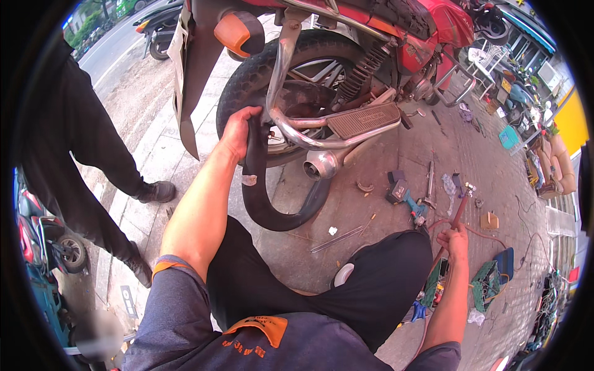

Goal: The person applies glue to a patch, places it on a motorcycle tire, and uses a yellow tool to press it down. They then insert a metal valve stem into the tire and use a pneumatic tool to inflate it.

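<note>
My left hand (239,132) grips the upper left part of a black rubber inner tube (267,211), close to the rear tyre (232,92) of a red motorcycle (413,32). The tube hangs out in a loop below the wheel, its upper ends hidden behind the tyre and the muffler (321,163). A pale patch-like spot (249,180) marks its left side. Out to the right, my right hand (455,242) is closed around a reddish air hose (460,211) with a metal fitting (470,188) on its end, apart from the tube.
A cordless power tool (413,206), a long metal tool (431,183) and a thin rod (338,239) lie on the paving. Green baskets (485,287) hold tools at right. A person in dark trousers (83,125) stands at left. The chrome guard bar (301,139) juts beside the wheel.
</note>
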